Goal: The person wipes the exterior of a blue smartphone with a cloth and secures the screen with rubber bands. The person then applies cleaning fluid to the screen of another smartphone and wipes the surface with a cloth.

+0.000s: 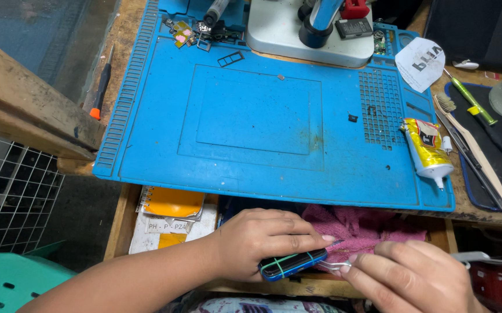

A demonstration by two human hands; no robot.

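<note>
At the bottom centre, our left hand (262, 237) grips the banded phone (292, 264) while our right hand (419, 278) pinches metal tweezers (333, 265) at its edge; next seems careful, steady prying.

head cam, looks steeply down over blue mat (262, 116), close on bench front edge.

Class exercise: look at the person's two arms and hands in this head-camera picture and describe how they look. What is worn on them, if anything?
Both the left hand and the right hand are bare: no gloves, and no rings or watch that show. The left forearm is uncovered as far as the picture reaches, with no sleeve in view. The fingers have short, unpainted nails. Little of the right arm shows beyond the wrist.
</note>
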